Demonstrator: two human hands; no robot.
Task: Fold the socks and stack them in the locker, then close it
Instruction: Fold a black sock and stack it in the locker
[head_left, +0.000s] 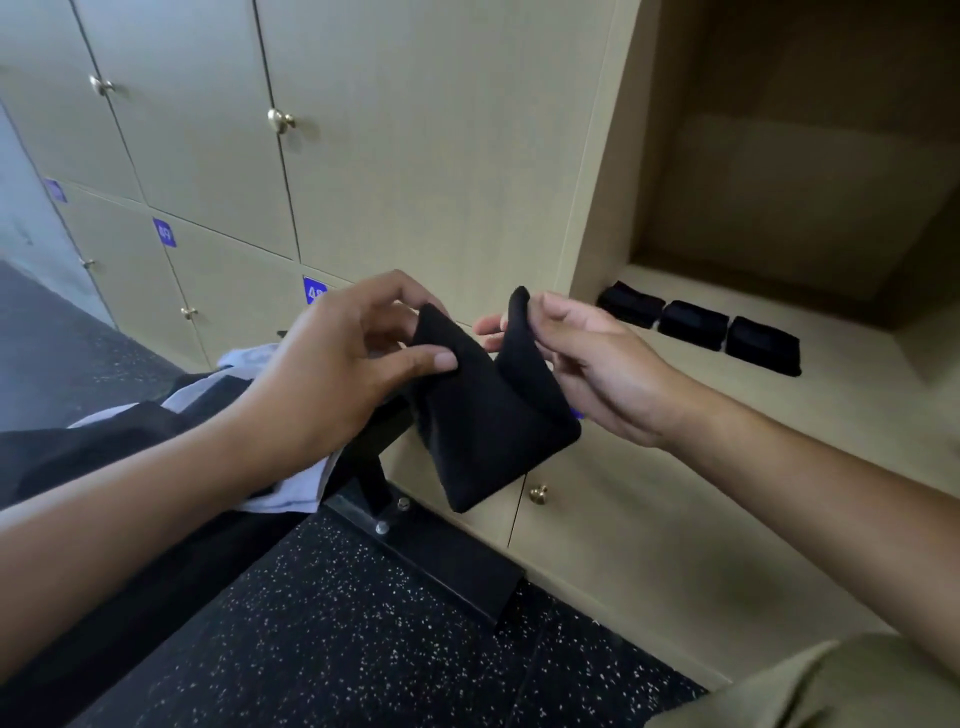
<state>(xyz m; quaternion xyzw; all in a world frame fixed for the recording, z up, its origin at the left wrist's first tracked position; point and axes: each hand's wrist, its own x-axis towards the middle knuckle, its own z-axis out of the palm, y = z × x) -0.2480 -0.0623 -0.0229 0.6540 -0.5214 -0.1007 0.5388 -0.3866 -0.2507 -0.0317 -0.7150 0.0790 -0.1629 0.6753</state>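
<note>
A black sock (488, 415) hangs in the air just left of the open locker (779, 208), held at two upper corners. The left hand (332, 374) pinches the sock's left corner between thumb and fingers; the right hand (587, 364) pinches the other corner, which stands up beside its thumb. Both grips are closed on the cloth, and the sock sags between them to a rounded fold.

On the locker's shelf (727, 395), to the right of the sock, three folded black socks (696, 325) lie side by side in a row near the front edge.

Left of the locker run closed doors with brass knobs (280, 120) and blue number tags (164, 232). Below the sock is a speckled dark floor (337, 623), a black bolted bracket (426, 551), and, under the left forearm, a pile of dark and white cloth (208, 395).
</note>
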